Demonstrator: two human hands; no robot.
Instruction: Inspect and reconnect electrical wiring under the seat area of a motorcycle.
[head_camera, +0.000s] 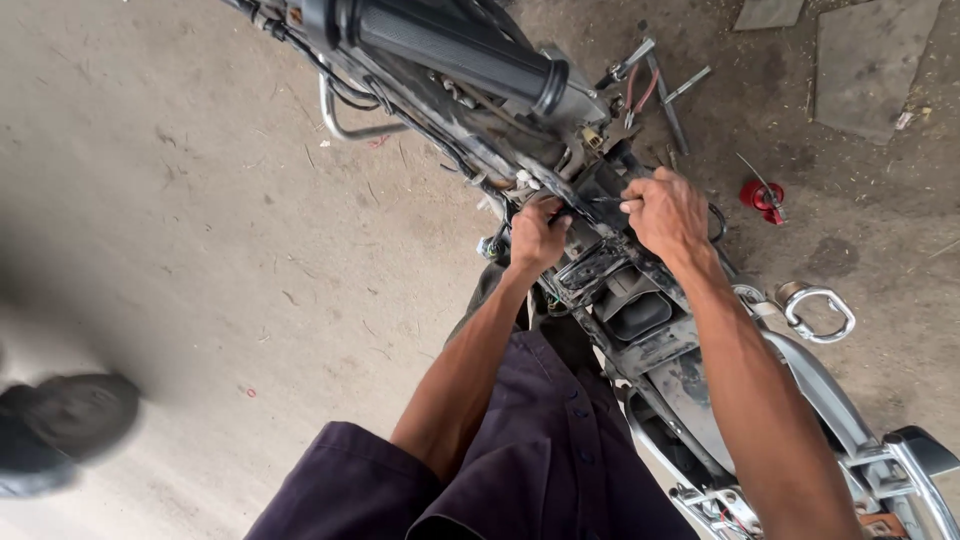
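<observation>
At the far left edge, low on the concrete floor, a blurred dark shoe of another person shows; nothing more of it can be made out. Moving right, the stripped motorcycle lies across the upper middle and runs down toward the lower right corner. Its bodywork is off, leaving a dusty black frame, bundled wiring and grimy grey plastic housings open to view. A black ribbed handlebar grip juts across the top, with a bent chrome tube just beneath it on the left.

Near the middle of the bike, the left hand is curled almost closed around a small dark part of the frame or wiring; what exactly it grips is hidden by the fingers. Just to its right, the right hand is likewise closed, the fingers pinched on a thin dark piece between the two hands. Both forearms reach up from dark purple sleeves at the bottom.

Below the right hand sits a dark rectangular opening in the housing. Farther right, a chrome ring-shaped bracket sticks out from the frame, and a chrome rail runs to the lower right corner. On the dirty ground beyond lies a small red round object with a thin metal stem, and flat grey slabs rest at the top right.
</observation>
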